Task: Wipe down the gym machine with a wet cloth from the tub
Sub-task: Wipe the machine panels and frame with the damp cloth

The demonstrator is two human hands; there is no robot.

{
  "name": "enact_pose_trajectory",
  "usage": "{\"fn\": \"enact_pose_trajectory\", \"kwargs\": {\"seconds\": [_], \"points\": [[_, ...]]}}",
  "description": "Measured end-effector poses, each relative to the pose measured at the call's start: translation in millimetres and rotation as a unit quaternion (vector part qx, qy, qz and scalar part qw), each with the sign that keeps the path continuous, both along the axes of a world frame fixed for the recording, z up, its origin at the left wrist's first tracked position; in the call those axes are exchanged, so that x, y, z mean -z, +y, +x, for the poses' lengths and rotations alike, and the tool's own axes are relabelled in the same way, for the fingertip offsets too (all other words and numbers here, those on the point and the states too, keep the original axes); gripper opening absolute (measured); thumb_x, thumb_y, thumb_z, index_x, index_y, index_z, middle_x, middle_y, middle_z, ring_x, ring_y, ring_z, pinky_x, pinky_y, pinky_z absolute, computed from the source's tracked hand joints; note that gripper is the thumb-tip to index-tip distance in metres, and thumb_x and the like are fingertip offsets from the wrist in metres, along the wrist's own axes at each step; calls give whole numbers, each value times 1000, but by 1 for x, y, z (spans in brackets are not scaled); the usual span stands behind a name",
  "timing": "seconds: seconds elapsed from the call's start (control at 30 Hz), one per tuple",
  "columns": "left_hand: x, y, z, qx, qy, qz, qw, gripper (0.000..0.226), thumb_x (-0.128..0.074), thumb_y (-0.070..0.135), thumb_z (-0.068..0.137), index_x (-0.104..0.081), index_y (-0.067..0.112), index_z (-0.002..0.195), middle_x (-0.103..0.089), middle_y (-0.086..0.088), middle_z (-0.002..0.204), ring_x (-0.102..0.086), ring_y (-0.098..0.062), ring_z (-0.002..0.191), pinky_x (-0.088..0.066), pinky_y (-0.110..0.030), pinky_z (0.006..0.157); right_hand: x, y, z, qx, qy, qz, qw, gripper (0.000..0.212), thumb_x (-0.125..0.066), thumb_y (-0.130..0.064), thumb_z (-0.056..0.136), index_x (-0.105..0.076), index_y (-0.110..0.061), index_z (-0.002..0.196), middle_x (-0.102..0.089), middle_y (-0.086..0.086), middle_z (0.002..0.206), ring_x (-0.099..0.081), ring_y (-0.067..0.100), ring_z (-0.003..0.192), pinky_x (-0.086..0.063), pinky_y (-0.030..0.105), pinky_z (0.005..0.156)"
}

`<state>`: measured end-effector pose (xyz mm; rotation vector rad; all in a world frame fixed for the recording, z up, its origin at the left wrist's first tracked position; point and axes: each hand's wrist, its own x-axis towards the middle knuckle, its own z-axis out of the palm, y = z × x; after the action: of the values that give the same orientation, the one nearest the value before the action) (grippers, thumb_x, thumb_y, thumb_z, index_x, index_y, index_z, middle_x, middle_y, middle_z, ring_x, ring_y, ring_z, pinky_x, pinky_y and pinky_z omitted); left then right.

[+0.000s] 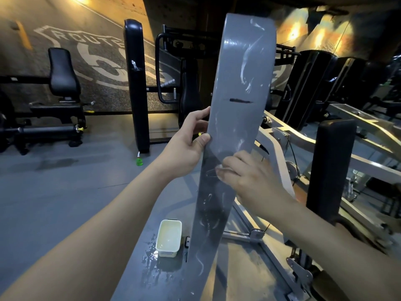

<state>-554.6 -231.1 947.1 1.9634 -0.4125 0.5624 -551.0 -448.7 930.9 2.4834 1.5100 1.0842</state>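
**Wet floor, tall panel, very little cloth**

The floor (pixel 65 192) around the machine's foot carries a splashed puddle (pixel 149 255). It lies near where the person must be standing, so a slip looks to be the biggest hazard. The gym machine's tall grey panel (pixel 238 83) shows pale smears above and below the hands; patchy wiping would likely leave those streaks to dry in place. The left hand (pixel 186 144) grips the panel's left edge, thumb on the face and fingers wrapped behind, and a wet edge could slide out of that hold. The tub (pixel 167 253) sits on the floor just beside the panel's base, where a careless foot could tip it.

The floor is matt grey and flat. The panel is smooth, glossy and long, gently curved with a rounded top and one dark slot. The tub is a cream plastic rectangle with rounded corners, holding pale liquid. The right hand (pixel 245 177) presses curled fingers against the panel's face over a thin whitish sliver, most likely the cloth (pixel 223 169), though too little shows to judge its weave.
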Motion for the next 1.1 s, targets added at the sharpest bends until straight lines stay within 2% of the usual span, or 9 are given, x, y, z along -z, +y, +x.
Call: {"fn": "enact_pose_trajectory", "kwargs": {"seconds": [0.23,0.37,0.43,0.53,0.6,0.73,0.93,1.03,1.1], "points": [[-1,-2,-2,6,21,-9,1000,54,-45,8,107,-33,32,154,-57,11,134,-51,-1,128,-42,-12,104,-51,-13,9,6,-55,199,978,12,-64,5,96,-74,1,102,-66,13,100,-57,35,90,-47,39,79],[0,-4,-3,8,7,-16,1000,53,-45,6,107,-33,28,154,-58,9,132,-52,-6,130,-44,-20,107,-5,-14,3,-8,4,63,998,45,-26,1,105,-71,1,112,-64,13,104,-51,31,97,-52,46,71],[1,-4,-3,7,7,-22,1000,54,-45,7,107,-34,32,154,-57,12,133,-53,-6,130,-46,-29,110,-12,-16,4,-5,1,49,999,36,-39,7,96,-71,0,112,-64,13,103,-52,32,96,-52,48,70],[2,-3,-2,9,13,-23,1000,54,-44,9,108,-33,37,152,-56,15,134,-53,-7,130,-46,-35,112,-40,-15,13,15,-31,161,986,25,-56,7,96,-73,-1,112,-65,13,102,-55,34,93,-50,47,70],[2,-3,0,13,17,-25,999,55,-44,7,108,-33,36,153,-56,13,135,-54,-11,131,-47,-38,112,-35,-14,10,21,-29,193,981,27,-52,6,99,-72,1,115,-65,13,102,-54,34,93,-49,47,71],[3,-4,-3,15,10,-31,999,55,-43,5,108,-33,36,151,-57,10,135,-55,-13,130,-47,-39,112,-2,-15,-5,-9,6,59,998,41,-31,1,106,-71,0,112,-62,11,95,-56,32,89,-50,45,68],[5,-3,0,22,21,-39,999,52,-42,7,108,-33,30,154,-56,6,137,-54,-17,133,-46,-43,113,-27,-14,6,39,62,229,971,28,-49,-26,109,-72,-10,106,-60,2,94,-53,22,90,-46,39,70],[5,-4,-1,18,15,-43,999,53,-42,6,108,-33,27,155,-56,4,137,-52,-20,135,-43,-48,115,-5,-10,-14,34,68,114,991,16,-58,-5,99,-69,-6,111,-53,7,89,-50,27,86,-46,44,61],[5,-3,0,16,14,-47,999,52,-42,7,108,-33,28,155,-57,6,137,-52,-19,135,-43,-50,115,-19,-9,-6,25,79,120,989,15,-55,-4,99,-67,-11,103,-51,4,88,-49,24,84,-47,48,63]]}}
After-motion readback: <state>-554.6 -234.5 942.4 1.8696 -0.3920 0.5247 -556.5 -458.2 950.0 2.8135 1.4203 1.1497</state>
